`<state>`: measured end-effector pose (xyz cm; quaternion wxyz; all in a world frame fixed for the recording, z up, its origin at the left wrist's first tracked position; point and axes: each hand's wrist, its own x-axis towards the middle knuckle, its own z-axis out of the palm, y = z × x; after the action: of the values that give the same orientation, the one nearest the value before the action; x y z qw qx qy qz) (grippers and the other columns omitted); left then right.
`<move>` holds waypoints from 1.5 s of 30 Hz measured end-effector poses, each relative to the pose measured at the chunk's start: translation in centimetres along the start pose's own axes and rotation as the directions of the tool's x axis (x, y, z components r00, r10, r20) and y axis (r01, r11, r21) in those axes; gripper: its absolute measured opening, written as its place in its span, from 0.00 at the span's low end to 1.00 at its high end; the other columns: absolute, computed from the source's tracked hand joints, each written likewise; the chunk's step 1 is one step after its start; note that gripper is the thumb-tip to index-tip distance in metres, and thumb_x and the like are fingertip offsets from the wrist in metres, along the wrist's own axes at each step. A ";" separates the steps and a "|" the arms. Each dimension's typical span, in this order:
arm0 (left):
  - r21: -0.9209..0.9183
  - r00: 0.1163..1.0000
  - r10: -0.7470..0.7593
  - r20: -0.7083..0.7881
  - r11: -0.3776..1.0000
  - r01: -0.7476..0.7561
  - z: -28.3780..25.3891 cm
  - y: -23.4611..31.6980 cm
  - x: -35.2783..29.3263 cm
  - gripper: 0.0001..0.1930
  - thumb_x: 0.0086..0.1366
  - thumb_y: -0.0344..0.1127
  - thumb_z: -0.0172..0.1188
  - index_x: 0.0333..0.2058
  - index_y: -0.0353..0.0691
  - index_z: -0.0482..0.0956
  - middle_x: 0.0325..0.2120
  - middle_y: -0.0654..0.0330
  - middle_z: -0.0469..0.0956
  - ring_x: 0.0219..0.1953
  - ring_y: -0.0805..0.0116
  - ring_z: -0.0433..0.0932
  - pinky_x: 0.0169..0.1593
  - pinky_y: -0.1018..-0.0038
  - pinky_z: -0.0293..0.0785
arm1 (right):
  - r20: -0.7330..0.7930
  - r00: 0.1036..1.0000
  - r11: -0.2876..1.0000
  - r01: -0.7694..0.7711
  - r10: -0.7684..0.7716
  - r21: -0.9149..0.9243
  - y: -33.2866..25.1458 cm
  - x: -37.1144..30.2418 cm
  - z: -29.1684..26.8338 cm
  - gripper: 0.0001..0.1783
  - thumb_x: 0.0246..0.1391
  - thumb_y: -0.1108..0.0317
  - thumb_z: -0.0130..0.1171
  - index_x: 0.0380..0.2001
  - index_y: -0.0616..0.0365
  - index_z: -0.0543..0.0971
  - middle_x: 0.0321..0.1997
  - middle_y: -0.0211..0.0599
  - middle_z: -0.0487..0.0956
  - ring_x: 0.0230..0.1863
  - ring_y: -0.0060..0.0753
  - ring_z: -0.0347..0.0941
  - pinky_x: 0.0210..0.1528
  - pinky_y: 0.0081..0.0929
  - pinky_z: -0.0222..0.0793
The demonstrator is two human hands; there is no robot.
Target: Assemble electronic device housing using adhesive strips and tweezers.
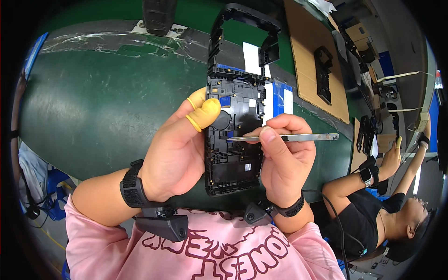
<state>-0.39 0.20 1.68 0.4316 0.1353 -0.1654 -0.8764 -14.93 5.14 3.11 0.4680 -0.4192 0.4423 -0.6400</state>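
A black plastic device housing, long and ribbed inside with a round recess and a rectangular opening at its far end, is held up in front of me. My left hand grips its left edge, with yellow finger cots on the thumb and a finger. The thumb presses on the inner face beside the round recess. In my right hand metal tweezers are pinched between thumb and fingers. Their tips point left and lie over the housing's middle, near a small blue patch. Whether the tips touch it I cannot tell.
The green work table carries strips of dark tape. A cardboard sheet at the far right bears another black plastic part. A dark stand rises at the back. To the right sits a co-worker in black, arms reaching forward.
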 end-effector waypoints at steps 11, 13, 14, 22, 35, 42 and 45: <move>0.013 1.000 0.010 0.011 1.000 -0.010 0.1 0.3 -0.4 0.16 0.63 0.36 0.45 0.47 0.37 0.63 0.43 0.59 0.70 0.44 0.72 0.69 0.49 0.73 0.66 | -0.017 1.000 1.000 -0.007 0.007 -0.006 0.1 -0.2 0.5 0.12 0.45 0.82 0.54 0.36 0.67 0.69 0.29 0.38 0.76 0.30 0.23 0.73 0.35 0.16 0.68; 0.011 1.000 0.015 0.006 1.000 -0.015 0.2 0.4 -0.5 0.16 0.63 0.36 0.45 0.47 0.37 0.63 0.43 0.59 0.70 0.44 0.72 0.69 0.48 0.73 0.66 | -0.017 1.000 1.000 -0.004 0.004 -0.011 0.0 -0.3 0.6 0.12 0.45 0.82 0.54 0.36 0.67 0.69 0.29 0.38 0.76 0.30 0.22 0.73 0.35 0.15 0.68; 0.010 1.000 0.019 0.001 1.000 -0.019 0.3 0.4 -0.6 0.16 0.63 0.36 0.45 0.47 0.37 0.63 0.43 0.59 0.70 0.44 0.72 0.69 0.48 0.73 0.66 | -0.017 1.000 1.000 -0.004 0.004 -0.014 0.0 -0.3 0.6 0.12 0.45 0.82 0.55 0.36 0.67 0.69 0.29 0.38 0.76 0.30 0.22 0.73 0.35 0.15 0.68; -0.002 1.000 0.011 0.006 1.000 -0.011 0.0 0.3 -0.9 0.16 0.63 0.36 0.45 0.47 0.37 0.63 0.43 0.60 0.70 0.44 0.72 0.69 0.48 0.74 0.66 | -0.012 1.000 0.999 0.012 -0.012 -0.030 0.4 -0.5 0.6 0.12 0.45 0.82 0.55 0.36 0.67 0.69 0.29 0.37 0.76 0.30 0.22 0.73 0.35 0.15 0.68; 0.197 0.997 0.045 -0.055 0.980 -0.033 0.2 1.0 -1.3 0.22 0.53 0.22 0.50 0.49 0.37 0.60 0.42 0.57 0.70 0.43 0.69 0.71 0.47 0.72 0.68 | -0.170 0.979 0.989 0.124 -0.108 0.083 -1.3 -0.7 -1.0 0.12 0.47 0.75 0.54 0.36 0.66 0.68 0.26 0.40 0.76 0.16 0.12 0.58 0.20 0.12 0.53; 0.412 0.999 -0.021 -0.034 0.911 0.033 0.5 0.3 0.5 0.27 0.46 0.16 0.47 0.49 0.35 0.61 0.43 0.58 0.70 0.44 0.68 0.71 0.48 0.72 0.68 | -0.386 0.920 0.994 0.098 -0.070 0.052 -2.6 -2.9 -8.9 0.08 0.47 0.78 0.54 0.33 0.66 0.70 0.22 0.35 0.73 0.14 0.12 0.56 0.17 0.09 0.52; 0.467 0.993 -0.100 -0.058 0.877 0.116 0.4 1.8 1.9 0.27 0.45 0.16 0.48 0.48 0.34 0.62 0.42 0.57 0.71 0.43 0.66 0.72 0.48 0.71 0.69 | -0.383 0.924 0.994 0.046 -0.003 0.104 -1.3 -4.3 -11.7 0.08 0.46 0.77 0.54 0.32 0.65 0.70 0.21 0.33 0.72 0.16 0.15 0.62 0.16 0.09 0.52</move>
<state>-0.42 -2.29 2.60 0.3390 0.2588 -0.3578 -0.8307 -25.41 11.61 0.84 0.3872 -0.2653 0.4836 -0.7388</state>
